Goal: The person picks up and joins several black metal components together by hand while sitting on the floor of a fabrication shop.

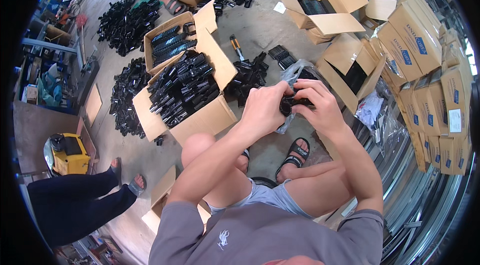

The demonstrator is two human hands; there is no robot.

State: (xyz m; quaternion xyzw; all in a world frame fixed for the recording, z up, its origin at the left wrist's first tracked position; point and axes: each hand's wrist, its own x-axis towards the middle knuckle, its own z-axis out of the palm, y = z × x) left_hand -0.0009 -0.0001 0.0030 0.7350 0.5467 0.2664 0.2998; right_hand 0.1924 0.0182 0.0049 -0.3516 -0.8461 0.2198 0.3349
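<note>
Out in front of my knees, both hands meet over a small glossy black part (286, 108) with a rounded end. My left hand (266, 108) closes round it from one side. The fingers of my right hand (321, 103) are bent against it from the other. What lies under the fingers is hidden. A clear plastic bag (298, 69) shows behind and below the hands; whether they grip it I cannot tell. Just beyond are a pile of black parts (248, 76) and a row of black pieces (282, 57). An orange-handled tool (235, 45) lies farther off.
An open carton (207, 115) full of black parts stands left of my hands, another (148, 45) behind it. Loose heaps (131, 100) lie beyond. Open cartons (345, 20) and stacked boxes (425, 90) fill the right, above metal profiles (415, 215). A person's legs (80, 200) are at left.
</note>
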